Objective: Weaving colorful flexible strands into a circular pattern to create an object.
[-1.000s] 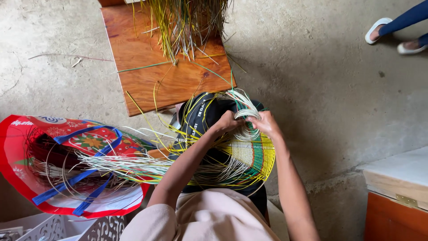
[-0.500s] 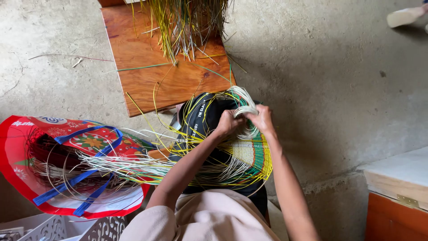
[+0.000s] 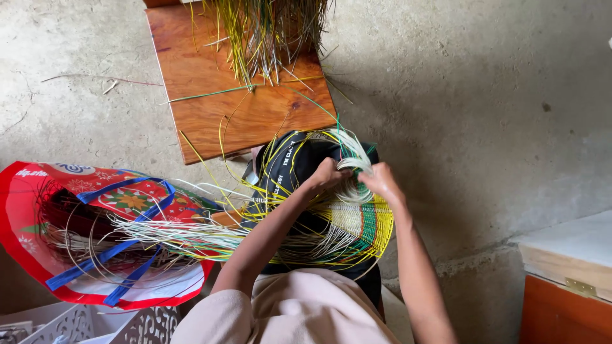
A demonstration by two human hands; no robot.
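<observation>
A half-woven basket piece in white, green and yellow strips rests on my lap over a black cloth. My left hand pinches several pale strips at its upper edge. My right hand grips the same bundle of strips from the right side, close beside the left. Loose strip ends fan out to the left across my forearm.
A red bag with blue handles full of strips lies at my left. A wooden board carries a bunch of green and yellow strips. A white openwork basket sits bottom left, a wooden box bottom right.
The weave has turned a little under my hands, which stay together on the pale strips. The sandalled feet at the top right have left the view.
</observation>
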